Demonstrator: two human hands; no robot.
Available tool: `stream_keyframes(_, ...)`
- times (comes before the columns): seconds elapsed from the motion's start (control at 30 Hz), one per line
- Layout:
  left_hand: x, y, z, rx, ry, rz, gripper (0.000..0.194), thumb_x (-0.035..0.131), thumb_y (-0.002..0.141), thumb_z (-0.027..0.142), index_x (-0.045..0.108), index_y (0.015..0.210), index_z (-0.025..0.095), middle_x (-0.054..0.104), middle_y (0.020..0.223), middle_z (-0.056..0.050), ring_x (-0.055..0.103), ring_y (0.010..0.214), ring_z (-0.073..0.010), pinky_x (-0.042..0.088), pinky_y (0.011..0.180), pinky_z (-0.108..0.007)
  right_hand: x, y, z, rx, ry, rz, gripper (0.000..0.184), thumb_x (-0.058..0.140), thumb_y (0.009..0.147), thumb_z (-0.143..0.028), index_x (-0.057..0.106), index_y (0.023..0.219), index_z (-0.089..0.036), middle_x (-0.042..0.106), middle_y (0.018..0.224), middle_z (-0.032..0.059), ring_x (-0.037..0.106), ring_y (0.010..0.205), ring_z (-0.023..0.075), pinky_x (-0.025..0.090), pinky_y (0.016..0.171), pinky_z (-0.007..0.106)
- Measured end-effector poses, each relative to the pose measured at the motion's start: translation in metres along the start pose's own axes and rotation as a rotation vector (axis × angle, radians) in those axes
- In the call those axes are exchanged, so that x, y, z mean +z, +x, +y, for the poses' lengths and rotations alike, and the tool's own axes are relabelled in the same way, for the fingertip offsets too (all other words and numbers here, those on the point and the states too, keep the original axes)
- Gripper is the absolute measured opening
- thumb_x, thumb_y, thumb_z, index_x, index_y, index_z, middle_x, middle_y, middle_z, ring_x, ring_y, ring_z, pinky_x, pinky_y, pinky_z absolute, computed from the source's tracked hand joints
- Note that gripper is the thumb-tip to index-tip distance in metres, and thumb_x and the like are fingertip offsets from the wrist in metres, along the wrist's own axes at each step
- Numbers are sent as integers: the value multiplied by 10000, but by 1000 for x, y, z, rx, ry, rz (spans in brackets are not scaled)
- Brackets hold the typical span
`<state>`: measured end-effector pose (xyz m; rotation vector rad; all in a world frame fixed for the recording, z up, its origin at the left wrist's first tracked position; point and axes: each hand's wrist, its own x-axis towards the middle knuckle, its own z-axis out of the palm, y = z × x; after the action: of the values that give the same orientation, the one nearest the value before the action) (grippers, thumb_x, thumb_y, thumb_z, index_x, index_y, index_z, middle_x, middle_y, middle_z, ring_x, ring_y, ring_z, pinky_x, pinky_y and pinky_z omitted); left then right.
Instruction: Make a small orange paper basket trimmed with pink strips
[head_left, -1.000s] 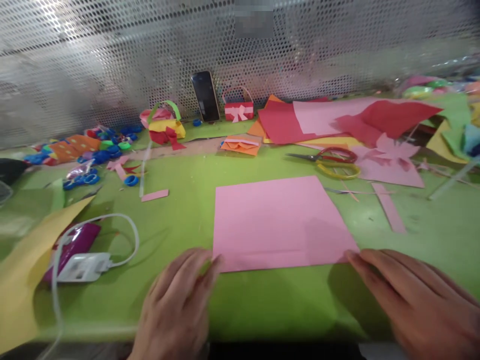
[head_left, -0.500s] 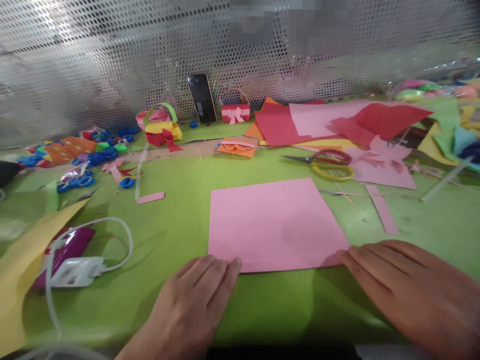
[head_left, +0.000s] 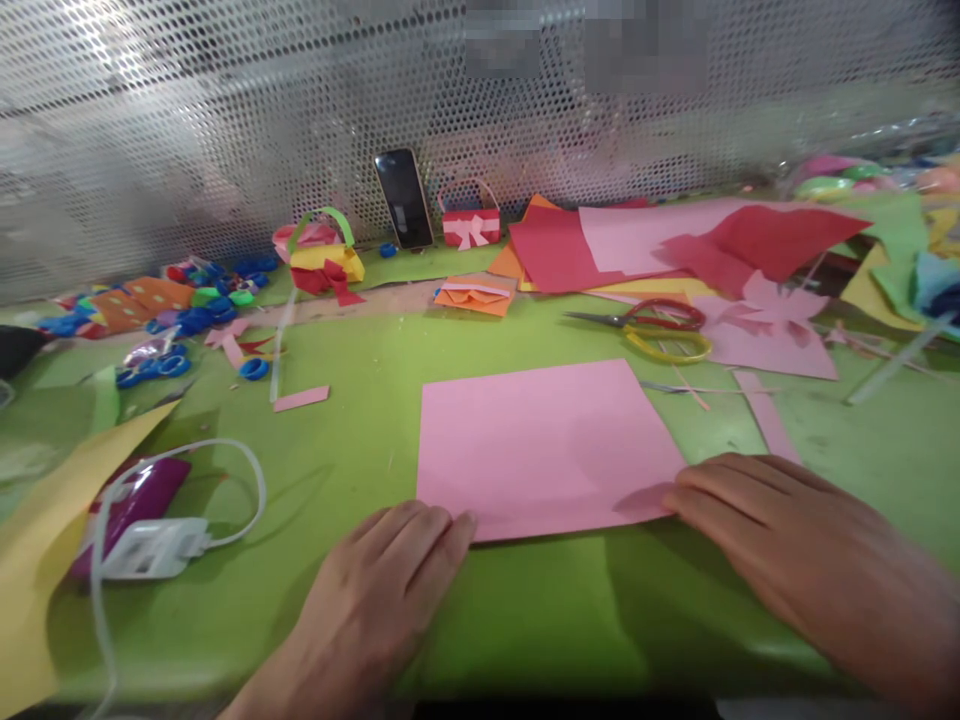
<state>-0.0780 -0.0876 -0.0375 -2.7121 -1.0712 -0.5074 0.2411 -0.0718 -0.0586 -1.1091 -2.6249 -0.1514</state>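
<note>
A pink sheet of paper (head_left: pixel 544 445) lies before me on the green tabletop. My left hand (head_left: pixel 394 575) grips its near left corner, thumb on top and fingers pressed together. At the near right corner, my right hand (head_left: pixel 780 540) pinches the sheet, and that corner looks slightly raised. Just beyond the paper lie scissors (head_left: pixel 645 328) with one red and one yellow handle loop. A narrow pink paper strip (head_left: pixel 769 415) is partly hidden behind my right hand.
A white charger (head_left: pixel 154 548) with a cable sits at left beside a yellow sheet (head_left: pixel 45 560). Along the back stand a phone (head_left: pixel 403 200), a red paper bag (head_left: pixel 471 226) and a yellow one (head_left: pixel 330 262). Red and pink sheets (head_left: pixel 559 250) are piled at back right.
My right hand has moved slightly up and left with its corner of the pink paper, lifting it a little. My left hand has shifted slightly left, still on its corner.
</note>
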Motion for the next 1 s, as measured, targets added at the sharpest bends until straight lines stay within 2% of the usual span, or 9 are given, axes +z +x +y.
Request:
stream_keyframes(0.1, -2, -1, -2, 7, -11, -6, 192, 432, 945, 100, 575, 1073, 105, 707, 836, -49, 654, 742, -172, 554, 645, -287, 3, 2, 2, 22, 6, 4, 454, 356, 713, 47, 638, 945, -222, 671, 841, 34, 616, 777, 201, 460, 679, 339)
stream_keyframes(0.2, -3, 0, -2, -15, 3, -13, 275, 352, 941, 59, 573, 1100, 103, 713, 858, -67, 664, 759, -181, 561, 644, -298, 6, 2, 2, 64, -4, 5, 436, 338, 733, 35, 656, 916, -201, 669, 830, 52, 614, 733, 199, 458, 642, 333)
stream_keyframes(0.27, -3, 4, -2, -70, -7, -30, 300, 331, 932, 50, 584, 1077, 116, 713, 851, -63, 666, 742, -176, 559, 619, -289, 7, 1, 1, 89, -8, -5, 405, 319, 807, -8, 665, 903, -196, 664, 825, 64, 610, 718, 210, 456, 626, 347)
stream_keyframes(0.4, -3, 13, -4, -179, -93, -67, 278, 363, 976, 174, 637, 932, 168, 702, 801, -33, 651, 662, -152, 535, 569, -269, 5, 4, 0, 80, -6, -15, 396, 295, 985, -211, 679, 887, -216, 663, 807, 57, 609, 718, 209, 452, 630, 349)
stream_keyframes(0.5, -3, 17, -7, -225, -160, -85, 320, 384, 990, 254, 660, 840, 189, 694, 756, -13, 645, 630, -137, 509, 556, -253, 4, 8, 1, 94, 3, 1, 468, 242, 1018, -273, 684, 875, -214, 668, 793, 55, 613, 717, 204, 454, 643, 348)
stream_keyframes(0.63, 0, 18, -10, -281, -202, -90, 321, 409, 986, 317, 666, 833, 197, 705, 754, -1, 664, 653, -132, 508, 592, -245, 8, 10, 2, 130, 23, 23, 477, 242, 1024, -358, 669, 866, -215, 673, 785, 51, 628, 717, 204, 462, 631, 345)
stream_keyframes(0.8, 6, 16, -13, -310, -221, -106, 300, 403, 984, 311, 648, 850, 198, 704, 776, -4, 660, 659, -140, 503, 599, -256, 12, 11, 2, 149, -59, 33, 498, 210, 1023, -327, 637, 808, -186, 672, 763, 73, 631, 662, 217, 462, 582, 362)
stream_keyframes(0.93, 7, 16, -11, -380, -229, -162, 216, 435, 962, 259, 594, 832, 195, 650, 742, 11, 614, 630, -133, 471, 589, -257, 11, 13, 2, 215, -79, -27, 388, 303, 995, -262, 646, 827, -194, 670, 774, 67, 622, 660, 219, 465, 572, 365)
stream_keyframes(1.0, 6, 18, -8, -409, -214, -183, 201, 453, 946, 225, 556, 777, 192, 610, 735, 11, 575, 633, -134, 448, 579, -258, 9, 14, 0, 219, -105, -44, 327, 351, 968, -215, 653, 844, -200, 668, 830, 76, 619, 731, 232, 478, 606, 372)
